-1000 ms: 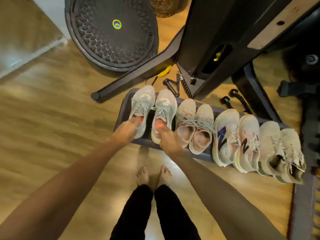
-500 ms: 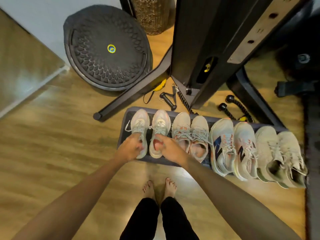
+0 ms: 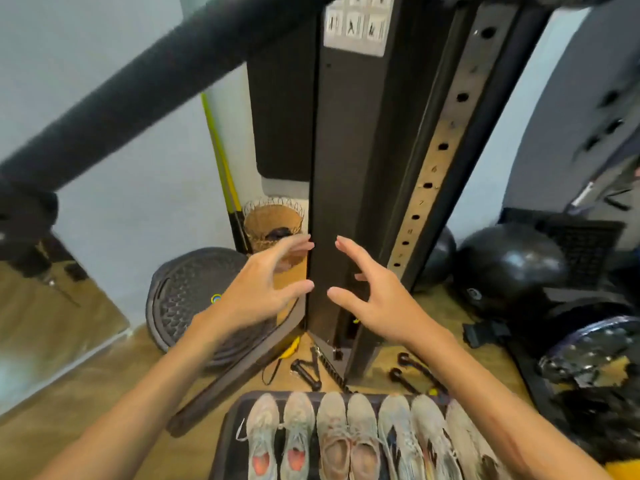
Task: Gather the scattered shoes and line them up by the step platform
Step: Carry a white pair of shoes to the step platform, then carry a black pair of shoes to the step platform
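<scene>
Both hands are raised in front of the camera with nothing in them; the left hand (image 3: 258, 292) has its fingers spread and only loosely bent, thumb pointing toward the other hand, and the right hand (image 3: 375, 299) mirrors it, fingers splayed and slightly curved, the two palms facing each other across a narrow gap; behind that gap stands the black upright column (image 3: 349, 188) of an exercise machine, with a perforated metal strip (image 3: 438, 161) running up its right side; the shoes (image 3: 349, 441) lie low in the view, side by side in a row on the dark step platform (image 3: 230, 434), toes pointing toward the machine (the right end of the row is hidden behind the right forearm, so how many there are cannot be told); the two leftmost shoes show orange-pink insoles; between platform and machine base, black cable handles (image 3: 306, 368) lie on the wooden floor (image 3: 104, 393); to the left a round dark balance disc (image 3: 188, 299) leans near a wicker basket (image 3: 273, 226); on the right sit dark exercise balls (image 3: 509, 265).
</scene>
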{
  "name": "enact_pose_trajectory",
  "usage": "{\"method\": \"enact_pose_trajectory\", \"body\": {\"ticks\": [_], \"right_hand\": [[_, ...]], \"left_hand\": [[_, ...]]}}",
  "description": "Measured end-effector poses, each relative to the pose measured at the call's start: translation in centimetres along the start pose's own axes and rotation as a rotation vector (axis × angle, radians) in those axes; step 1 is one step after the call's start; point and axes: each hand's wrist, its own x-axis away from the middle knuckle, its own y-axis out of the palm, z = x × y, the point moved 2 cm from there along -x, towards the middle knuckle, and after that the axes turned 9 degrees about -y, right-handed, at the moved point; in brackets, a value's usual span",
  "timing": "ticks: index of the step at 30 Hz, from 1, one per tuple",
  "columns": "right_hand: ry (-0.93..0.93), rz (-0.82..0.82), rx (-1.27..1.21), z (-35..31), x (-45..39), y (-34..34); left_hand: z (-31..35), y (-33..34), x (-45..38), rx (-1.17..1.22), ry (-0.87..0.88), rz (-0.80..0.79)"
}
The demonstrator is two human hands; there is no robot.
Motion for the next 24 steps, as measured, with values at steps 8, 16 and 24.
{"method": "enact_pose_trajectory", "body": {"ticks": [8,16,24], "right_hand": [[-0.017,0.213,0.196,-11.5,4.7,-7.1],[0.145,0.394,0.356,-17.8,15.9,-10.6],[0.482,0.599,0.578,-23.7,35.3,-14.8]], "left_hand": [[9.8,-8.1,3.6,-0.055,0.291,-0.043],[15.2,-4.0,5.7,-0.020,0.567,-0.211],[26.5,8.5,10.2,0.102,0.835,-0.414]]}}
